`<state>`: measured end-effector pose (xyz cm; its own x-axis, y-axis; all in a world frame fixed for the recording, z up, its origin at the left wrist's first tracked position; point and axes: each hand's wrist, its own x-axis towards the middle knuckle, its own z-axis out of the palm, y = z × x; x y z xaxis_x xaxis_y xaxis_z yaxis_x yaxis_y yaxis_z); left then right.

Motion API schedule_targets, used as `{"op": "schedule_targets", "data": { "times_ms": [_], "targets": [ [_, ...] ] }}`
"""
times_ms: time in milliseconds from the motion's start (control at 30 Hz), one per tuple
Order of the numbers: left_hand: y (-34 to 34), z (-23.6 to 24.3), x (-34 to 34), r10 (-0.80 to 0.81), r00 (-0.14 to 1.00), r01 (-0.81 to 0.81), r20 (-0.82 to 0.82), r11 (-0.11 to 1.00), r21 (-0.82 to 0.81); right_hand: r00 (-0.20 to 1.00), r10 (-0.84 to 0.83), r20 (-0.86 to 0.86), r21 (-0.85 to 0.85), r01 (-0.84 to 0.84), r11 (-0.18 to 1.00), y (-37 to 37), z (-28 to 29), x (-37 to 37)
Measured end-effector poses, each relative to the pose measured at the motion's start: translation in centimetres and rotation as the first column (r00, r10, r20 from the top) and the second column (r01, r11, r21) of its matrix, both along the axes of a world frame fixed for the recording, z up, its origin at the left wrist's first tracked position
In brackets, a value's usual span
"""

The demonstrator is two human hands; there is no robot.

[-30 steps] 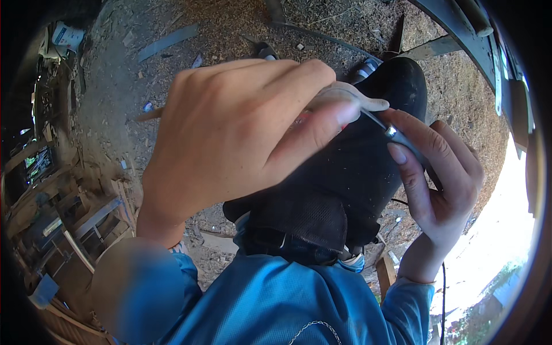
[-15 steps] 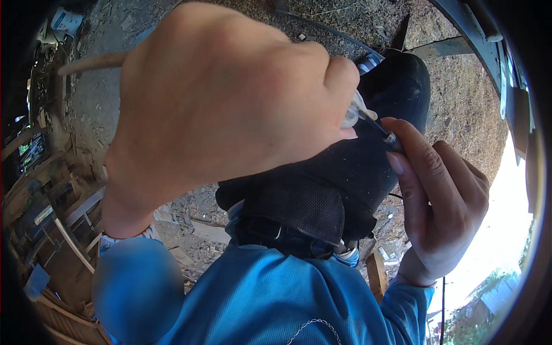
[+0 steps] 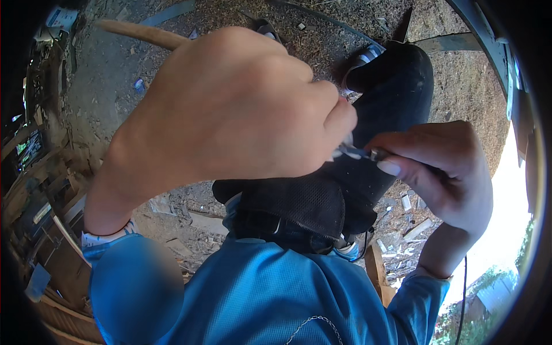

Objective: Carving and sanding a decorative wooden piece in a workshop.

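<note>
Stick tan, tool dark grey. Shirt blue, trousers black, chain silver. Cuff white, blue marks.

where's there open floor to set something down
Mostly open: shaving-strewn floor between the dark trouser leg and the grey beam; also grey ground between the left hand and the clutter at far left, barring small scraps. Crowded: that clutter itself, and offcuts below-left of the right hand.
</note>
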<state>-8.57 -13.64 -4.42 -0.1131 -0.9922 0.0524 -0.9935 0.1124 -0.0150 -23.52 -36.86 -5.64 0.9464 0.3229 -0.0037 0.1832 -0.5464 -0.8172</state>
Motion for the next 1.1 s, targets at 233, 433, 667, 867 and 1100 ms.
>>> {"op": "schedule_targets", "data": {
  "times_ms": [233,433,667,867,1100],
  "targets": [
    [-0.3,-0.4,0.3,0.224,0.880,-0.308,-0.419,0.940,-0.146,0.933,-0.320,-0.164,0.168,0.346,0.923,0.6,1.5,-1.4],
    [0.0,-1.0,-1.5,0.402,0.282,-0.603,-0.871,0.780,0.165,0.705,-0.675,-0.217,0.238,0.709,0.664,5.3,1.7,-1.2],
    [-2.0,1.0,-2.0,0.234,-0.227,-0.598,-0.945,0.733,0.325,0.653,-0.675,-0.344,0.373,0.755,0.540,7.7,2.8,0.2],
    [-2.2,-0.4,-2.1,-0.151,-0.483,-0.553,-0.862,0.816,0.167,0.650,-0.649,-0.396,0.372,0.759,0.534,8.2,3.0,0.8],
    [-4.2,-3.0,-1.8,-0.434,-0.285,-0.530,-0.855,0.815,-0.237,0.725,-0.622,-0.295,0.454,0.680,0.576,8.2,3.1,0.7]
  ]
}}
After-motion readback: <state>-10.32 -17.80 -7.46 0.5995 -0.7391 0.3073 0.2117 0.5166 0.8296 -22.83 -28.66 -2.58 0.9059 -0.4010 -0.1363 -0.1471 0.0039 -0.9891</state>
